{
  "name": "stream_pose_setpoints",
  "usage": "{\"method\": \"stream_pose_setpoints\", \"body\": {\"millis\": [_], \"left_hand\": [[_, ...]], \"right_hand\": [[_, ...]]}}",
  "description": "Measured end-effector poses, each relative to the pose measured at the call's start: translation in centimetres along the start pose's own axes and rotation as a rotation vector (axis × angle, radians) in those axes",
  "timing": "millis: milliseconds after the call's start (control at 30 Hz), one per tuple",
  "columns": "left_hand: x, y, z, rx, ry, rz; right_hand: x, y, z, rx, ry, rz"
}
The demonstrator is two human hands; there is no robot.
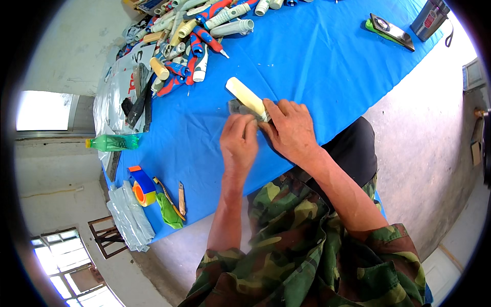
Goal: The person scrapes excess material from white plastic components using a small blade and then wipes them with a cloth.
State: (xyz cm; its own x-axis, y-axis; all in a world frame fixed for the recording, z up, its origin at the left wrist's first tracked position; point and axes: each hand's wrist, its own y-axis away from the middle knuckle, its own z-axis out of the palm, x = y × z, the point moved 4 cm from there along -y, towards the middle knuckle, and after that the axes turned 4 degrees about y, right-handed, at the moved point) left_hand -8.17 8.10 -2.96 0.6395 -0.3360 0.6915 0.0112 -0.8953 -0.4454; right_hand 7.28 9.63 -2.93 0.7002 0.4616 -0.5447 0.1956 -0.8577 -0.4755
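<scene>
A pale yellow cylindrical plastic piece (247, 96) lies at the middle of the blue cloth, its near end at my fingers. My right hand (289, 128) has its fingers and thumb closed on that near end. With its fingertips pinched together, my left hand (239, 138) grips a dark, translucent sheet or bag (236, 107) lying beside and partly under the yellow piece. The sheet's near part is hidden by my fingers. Both hands almost touch each other.
A heap of plastic tubes and red-blue handles (191, 42) lies at the far left. Nearer are a green bottle (115, 142), a tape dispenser (142, 188), a green cloth (168, 211) and grey plastic bags (130, 218). A phone (393, 32) and a metal flask (429, 21) stand far right.
</scene>
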Motion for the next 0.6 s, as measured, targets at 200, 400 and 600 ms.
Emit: {"method": "stream_pose_setpoints", "body": {"millis": [200, 400, 600], "left_hand": [[0.5, 0.3, 0.1, 0.052, 0.023, -0.061], [0.0, -1.1, 0.2, 0.078, -0.020, 0.009], [-1.0, -3.2, 0.0, 0.076, 0.008, -0.011]], "right_hand": [[0.0, 0.0, 0.0, -0.011, -0.020, 0.004], [0.0, -0.2, 0.1, -0.043, -0.037, 0.022], [0.0, -0.3, 0.1, -0.036, -0.052, 0.040]]}}
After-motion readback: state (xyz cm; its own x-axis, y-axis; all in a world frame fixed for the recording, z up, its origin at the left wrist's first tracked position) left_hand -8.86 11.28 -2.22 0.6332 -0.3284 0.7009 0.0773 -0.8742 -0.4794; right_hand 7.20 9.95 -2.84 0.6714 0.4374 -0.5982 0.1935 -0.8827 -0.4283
